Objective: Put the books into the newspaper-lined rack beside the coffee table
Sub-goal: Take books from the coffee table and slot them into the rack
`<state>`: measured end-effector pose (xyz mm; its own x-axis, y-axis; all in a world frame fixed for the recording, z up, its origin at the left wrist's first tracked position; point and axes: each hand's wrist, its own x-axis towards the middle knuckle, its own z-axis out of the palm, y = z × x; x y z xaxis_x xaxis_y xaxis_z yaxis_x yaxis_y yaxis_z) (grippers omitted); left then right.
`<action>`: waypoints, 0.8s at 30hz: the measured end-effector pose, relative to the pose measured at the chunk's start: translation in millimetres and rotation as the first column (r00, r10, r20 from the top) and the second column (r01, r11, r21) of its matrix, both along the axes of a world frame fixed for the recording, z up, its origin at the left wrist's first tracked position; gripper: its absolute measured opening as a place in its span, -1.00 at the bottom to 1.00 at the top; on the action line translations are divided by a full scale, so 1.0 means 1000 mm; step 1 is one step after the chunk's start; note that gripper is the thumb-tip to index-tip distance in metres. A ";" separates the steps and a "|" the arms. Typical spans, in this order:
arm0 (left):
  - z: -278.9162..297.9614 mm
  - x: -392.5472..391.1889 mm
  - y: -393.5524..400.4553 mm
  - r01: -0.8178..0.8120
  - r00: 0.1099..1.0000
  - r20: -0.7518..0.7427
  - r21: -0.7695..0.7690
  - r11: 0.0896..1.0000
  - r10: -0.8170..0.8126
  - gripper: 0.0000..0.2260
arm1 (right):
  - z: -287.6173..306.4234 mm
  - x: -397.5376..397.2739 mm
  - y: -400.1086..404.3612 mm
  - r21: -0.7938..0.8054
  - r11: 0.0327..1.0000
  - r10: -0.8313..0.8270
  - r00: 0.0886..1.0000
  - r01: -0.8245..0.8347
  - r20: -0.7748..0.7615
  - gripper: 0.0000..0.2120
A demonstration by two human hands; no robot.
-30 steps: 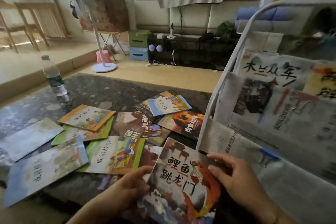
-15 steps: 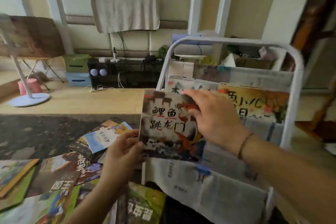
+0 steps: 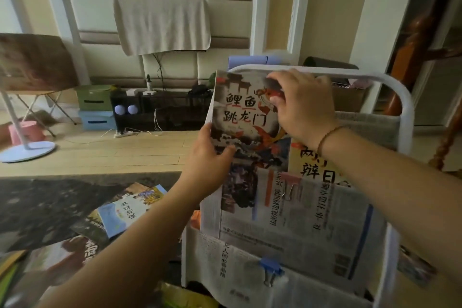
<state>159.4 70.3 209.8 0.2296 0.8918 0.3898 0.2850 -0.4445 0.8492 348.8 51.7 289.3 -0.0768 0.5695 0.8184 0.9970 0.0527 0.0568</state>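
two bare hands hold one picture book with a grey inked cover, black chinese characters and an orange carp (image 3: 246, 127), upright at centre frame, its lower edge tucked into the upper newspaper pocket of the white tubular metal rack (image 3: 406, 117) that fills the right half of the head view. the left hand (image 3: 208, 160) grips the book's lower left edge, thumb laid across the cover and the other fingers hidden behind it. the right hand (image 3: 303, 107) clamps the upper right corner, fingers curled close together over the top edge, thumb pressed to the cover; a thin brown bracelet (image 3: 330, 135) circles that wrist.

just right of the held book, a yellow-covered book with large dark characters (image 3: 312, 165) stands in the same pocket, partly hidden by the right forearm. a pink binder clip (image 3: 290, 182) pinches the newspaper lining (image 3: 312, 212) at that pocket's rim, and a blue binder clip (image 3: 271, 269) does the same on the pocket below, lower centre.

at lower left, several more thin picture books lie overlapping on the dark speckled coffee table (image 3: 50, 202), among them a light blue-covered book (image 3: 127, 210) resting on top of others. the rest are blurred.

in the upper half of the frame, a beige cloth (image 3: 162, 22) hangs on the padded wall, and a white round-based stand (image 3: 27, 150) sits on the pale wood floor at far left.
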 end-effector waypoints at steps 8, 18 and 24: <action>-0.016 0.010 0.004 -0.129 0.964 -0.233 -0.005 0.992 0.124 -0.55 | -0.045 0.003 0.001 0.053 0.997 -0.067 0.981 0.059 0.182 -0.68; -0.018 0.019 0.005 -0.159 0.931 -0.337 -0.020 0.987 0.143 -0.48 | -0.068 0.005 -0.004 -0.041 0.995 -0.075 0.975 0.085 0.208 -0.66; -0.016 0.019 0.004 -0.182 0.893 -0.418 0.008 0.983 0.169 -0.58 | -0.066 0.005 -0.007 -0.064 0.991 -0.102 0.967 0.120 0.234 -0.66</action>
<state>178.6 74.1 194.2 0.2031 0.9425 0.2653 0.6854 -0.3303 0.6489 353.7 45.0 223.1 -0.1903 0.6458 0.7394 0.9576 -0.0439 0.2848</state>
